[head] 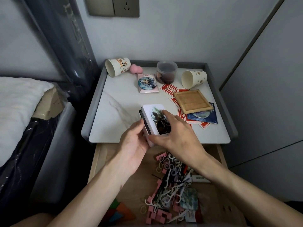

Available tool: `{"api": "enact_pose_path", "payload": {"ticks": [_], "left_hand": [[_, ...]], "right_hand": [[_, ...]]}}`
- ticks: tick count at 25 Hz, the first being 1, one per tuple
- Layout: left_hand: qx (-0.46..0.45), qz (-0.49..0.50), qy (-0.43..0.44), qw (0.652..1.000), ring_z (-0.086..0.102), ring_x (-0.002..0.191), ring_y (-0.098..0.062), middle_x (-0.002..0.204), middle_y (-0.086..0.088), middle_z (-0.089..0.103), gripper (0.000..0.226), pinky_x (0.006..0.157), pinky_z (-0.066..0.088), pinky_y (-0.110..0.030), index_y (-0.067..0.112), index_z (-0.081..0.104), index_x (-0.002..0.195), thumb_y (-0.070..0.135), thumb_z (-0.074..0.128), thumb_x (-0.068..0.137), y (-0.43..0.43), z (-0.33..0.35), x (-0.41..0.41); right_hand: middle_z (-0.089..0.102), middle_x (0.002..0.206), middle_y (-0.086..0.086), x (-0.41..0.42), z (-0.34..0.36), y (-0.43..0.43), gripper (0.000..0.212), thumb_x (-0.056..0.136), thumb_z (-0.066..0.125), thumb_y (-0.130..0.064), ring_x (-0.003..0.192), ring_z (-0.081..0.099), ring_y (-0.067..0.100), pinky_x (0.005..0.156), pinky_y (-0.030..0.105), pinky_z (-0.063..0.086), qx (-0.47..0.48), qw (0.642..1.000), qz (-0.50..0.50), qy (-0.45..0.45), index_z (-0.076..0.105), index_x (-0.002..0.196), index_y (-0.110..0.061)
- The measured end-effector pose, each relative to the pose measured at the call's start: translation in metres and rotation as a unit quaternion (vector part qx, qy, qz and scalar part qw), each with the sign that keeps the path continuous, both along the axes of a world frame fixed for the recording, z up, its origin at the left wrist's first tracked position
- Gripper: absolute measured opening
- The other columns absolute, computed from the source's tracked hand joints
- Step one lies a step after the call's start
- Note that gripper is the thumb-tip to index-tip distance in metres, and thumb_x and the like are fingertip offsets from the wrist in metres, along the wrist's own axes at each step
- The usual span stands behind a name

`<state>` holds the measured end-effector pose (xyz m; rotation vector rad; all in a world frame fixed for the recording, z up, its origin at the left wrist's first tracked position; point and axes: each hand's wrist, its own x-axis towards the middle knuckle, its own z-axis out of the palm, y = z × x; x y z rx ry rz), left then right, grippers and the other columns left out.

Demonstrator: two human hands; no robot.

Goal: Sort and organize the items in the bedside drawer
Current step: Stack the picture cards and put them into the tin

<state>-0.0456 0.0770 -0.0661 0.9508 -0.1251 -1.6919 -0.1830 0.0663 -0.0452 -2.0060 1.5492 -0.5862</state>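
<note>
The tin box [153,118] is a flat, pale pink rectangle with rounded corners. Its lid carries a dark illustrated figure on a light ground, and a darker band shows along its left side. Both hands hold it just above the front edge of the table [114,102], over the open drawer [101,154]. The left hand [134,141] grips the box's left side and near end with curled fingers. The right hand [177,133] clasps the lid from above, thumb at the near corner and fingers spread across the picture.

The table has a white marbled top with a raised grey rim. On it lie two paper cups on their sides [117,66] [194,78], a pink sponge [135,69], a clear lidded jar [166,72] with dark contents, a badge packet [147,83], and a wooden tray [191,101] resting on red cards [167,88] and a blue packet [211,117].

The wooden drawer holds a tangle of hair ties, white floss picks and pink blocks [165,185]. A bed [16,99] with white bedding stands to the left, and a socket panel [114,7] is on the grey wall.
</note>
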Motion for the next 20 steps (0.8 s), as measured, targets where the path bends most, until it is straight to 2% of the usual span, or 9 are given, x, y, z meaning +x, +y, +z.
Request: {"api": "enact_pose_path", "payload": {"ticks": [4, 9, 18, 20], "left_hand": [[0.003, -0.006, -0.006, 1.0, 0.068, 0.107, -0.032, 0.119, -0.019, 0.068, 0.039, 0.07, 0.06, -0.037, 0.001, 0.06, 0.128, 0.026, 0.049, 0.101, -0.0005, 0.0001, -0.002], [-0.011, -0.006, -0.028, 1.0, 0.066, 0.111, -0.03, 0.121, -0.017, 0.068, 0.039, 0.083, 0.059, -0.039, 0.002, 0.058, 0.13, 0.024, 0.052, 0.099, 0.002, -0.0031, -0.0041], [-0.02, -0.008, -0.035, 0.999, 0.067, 0.109, -0.029, 0.119, -0.016, 0.069, 0.036, 0.086, 0.059, -0.039, 0.003, 0.058, 0.129, 0.022, 0.053, 0.099, 0.0051, 0.0028, -0.0067], [-0.026, -0.012, -0.037, 0.999, 0.067, 0.109, -0.028, 0.119, -0.016, 0.069, 0.035, 0.083, 0.06, -0.038, 0.003, 0.058, 0.128, 0.021, 0.055, 0.098, 0.0059, 0.0038, -0.0066]], "right_hand": [[0.057, 0.117, 0.0, 0.0022, -0.0022, 0.002, 0.078, 0.079, 0.067, -0.056, 0.104, 0.059, 0.02, 0.086, 0.035, 0.053, -0.018, 1.0, 0.007, 0.023, 0.038, 0.145, -0.024], [0.058, 0.12, 0.001, 0.0041, -0.0062, 0.004, 0.074, 0.084, 0.059, -0.06, 0.105, 0.061, 0.024, 0.087, 0.04, 0.053, -0.046, 0.997, 0.003, 0.068, 0.037, 0.145, -0.023], [0.058, 0.114, -0.001, 0.0027, -0.0075, 0.0041, 0.071, 0.083, 0.061, -0.058, 0.099, 0.063, 0.024, 0.083, 0.039, 0.055, -0.065, 0.995, 0.007, 0.074, 0.04, 0.141, -0.022], [0.057, 0.116, -0.001, 0.0028, -0.0075, 0.005, 0.07, 0.084, 0.06, -0.058, 0.1, 0.063, 0.024, 0.083, 0.039, 0.055, -0.069, 0.994, 0.01, 0.081, 0.039, 0.14, -0.023]]}}
